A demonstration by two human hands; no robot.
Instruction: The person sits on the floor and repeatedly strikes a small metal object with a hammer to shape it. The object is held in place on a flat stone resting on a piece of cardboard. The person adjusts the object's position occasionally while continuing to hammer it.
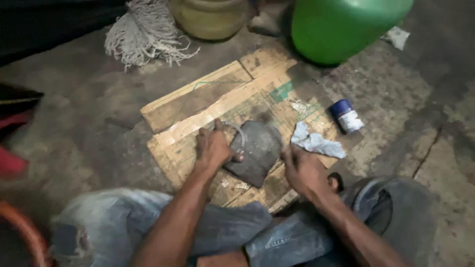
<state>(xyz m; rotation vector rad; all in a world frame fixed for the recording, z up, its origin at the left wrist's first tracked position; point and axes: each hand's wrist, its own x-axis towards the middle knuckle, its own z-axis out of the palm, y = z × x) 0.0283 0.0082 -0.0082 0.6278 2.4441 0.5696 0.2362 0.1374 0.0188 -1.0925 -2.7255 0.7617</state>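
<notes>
Rough grey concrete floor point(89, 113) spreads under me, and on it lies a flattened sheet of brown cardboard point(208, 99), which I take as my landmark. At the near end of the cardboard sits a dark grey, flat, shield-shaped piece point(257, 153), resting on it with its broad end away from me. My left hand point(213, 148) is on the left edge of that dark piece, fingers point(236, 157) curled and clenched around a thin, pale, toothed curved strip point(238, 133) that arcs over the piece's upper left corner. My right hand point(303, 170) is at the piece's right edge, touching it; the fingers are bent, but I cannot tell whether they grip anything. Just right of the dark piece, on the cardboard, lies a crumpled white rag point(316, 142). Off the cardboard's right edge lies a small can point(347, 116) on its side, blue and white. Beyond the cardboard's far end stand a big green plastic container point(341, 24), a yellowish pot point(210, 17) and a pale string mop head point(143, 34). My knees in blue jeans point(237, 232) sit on the near side of the cardboard.
</notes>
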